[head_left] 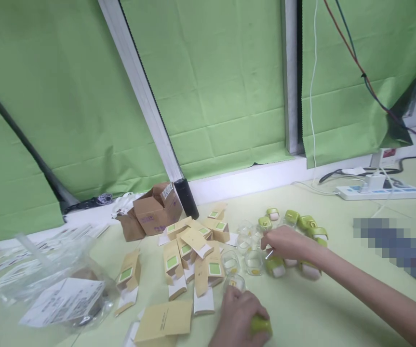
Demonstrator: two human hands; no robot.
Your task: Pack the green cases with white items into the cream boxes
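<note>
My left hand (242, 315) is at the bottom centre, its fingers curled around a green item (261, 326). Just beyond its knuckles lies a clear plastic case (234, 282). My right hand (283, 242) reaches in from the right with bent fingers, beside more clear cases (254, 262). A small shiny piece (269, 253) shows below its fingertips; what the fingers hold is hidden. Green and white items (275, 266) lie under and around the right wrist, and several more (306, 222) form a curve behind it.
Small open cardboard boxes (172, 262) are heaped left of the clear cases. Further left are a brown carton (157, 214), a black cylinder (186, 198) and a plastic bag with a label (65, 301). A white power strip (381, 193) with cables sits at the back right.
</note>
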